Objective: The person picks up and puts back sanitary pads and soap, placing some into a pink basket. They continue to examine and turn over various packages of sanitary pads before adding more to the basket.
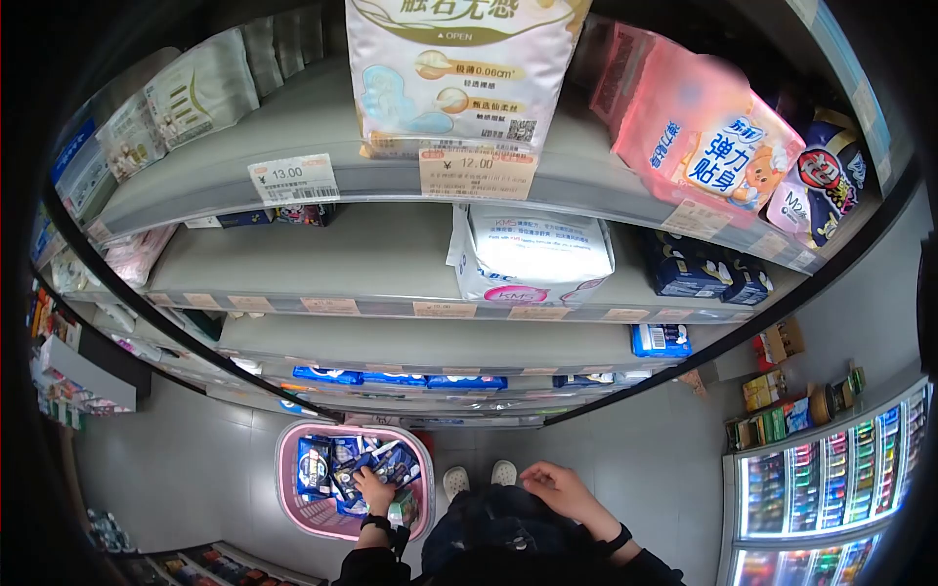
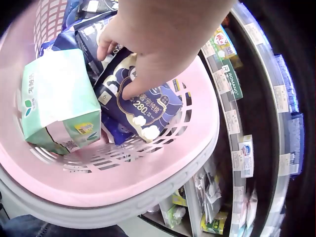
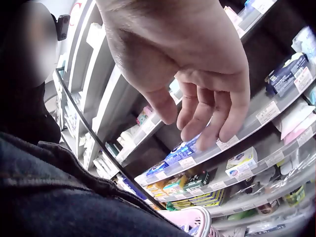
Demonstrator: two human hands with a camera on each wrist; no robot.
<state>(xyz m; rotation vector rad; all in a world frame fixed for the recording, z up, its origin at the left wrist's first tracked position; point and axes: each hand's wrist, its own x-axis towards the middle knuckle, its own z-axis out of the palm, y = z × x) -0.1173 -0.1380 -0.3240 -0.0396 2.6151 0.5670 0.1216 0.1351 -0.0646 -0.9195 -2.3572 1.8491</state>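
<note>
The left hand (image 1: 372, 491) reaches into a pink basket (image 1: 283, 479) on the floor, which holds several dark blue packs. In the left wrist view, that hand (image 2: 153, 44) has its thumb and fingers on a navy pack (image 2: 143, 106) marked 280; whether it grips the pack or only touches it is hard to tell. A pale green pack (image 2: 59, 98) lies beside it, against the basket wall (image 2: 98, 185). The right hand (image 1: 567, 491) hangs over the floor near the person's legs. Its fingers hang loosely curled around nothing in the right wrist view (image 3: 187, 69).
Shelves (image 1: 322, 244) stand in front, bearing a large white pack (image 1: 469, 78), a pink pack (image 1: 699, 127) and a white KMS pack (image 1: 537, 254). Blue packs (image 1: 467, 382) lie on a lower shelf. A lit drinks cabinet (image 1: 831, 488) is at the right. White shoes (image 1: 503, 474) stand beside the basket.
</note>
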